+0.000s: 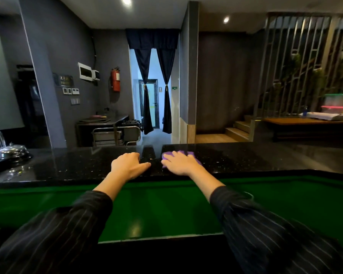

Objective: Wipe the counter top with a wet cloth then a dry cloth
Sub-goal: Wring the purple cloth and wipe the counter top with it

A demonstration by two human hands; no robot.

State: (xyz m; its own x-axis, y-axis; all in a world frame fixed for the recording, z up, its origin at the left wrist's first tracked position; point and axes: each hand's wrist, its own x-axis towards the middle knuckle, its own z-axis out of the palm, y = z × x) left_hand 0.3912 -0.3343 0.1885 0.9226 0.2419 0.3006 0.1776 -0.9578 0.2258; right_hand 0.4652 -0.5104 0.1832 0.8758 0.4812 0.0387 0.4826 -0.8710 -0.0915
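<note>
Left hand: resting on the black speckled worktop, near its front edge. My fingers are bent under at the knuckles, thumb poking out toward the other hand. The tips are hidden from me, but they seem to hold nothing.
Right hand: lying palm down on the purple cloth, fingers straight and slightly spread, pressing it flat.
Purple cloth: on the worktop under my right palm, just right of the middle. Only its edges show past my fingers, on the far side and at the left.
Gap between hands: small; my left thumb points at the cloth without touching it.
Sleeves: dark with thin pale stripes, pushed back off both wrists.
Green surface: a lower ledge between me and the worktop; both forearms reach over it.
Far left of worktop: a shiny metal dome lid on a dark tray, well apart from my hands.
Back wall: a red fire extinguisher beside a doorway hung with dark curtains.
</note>
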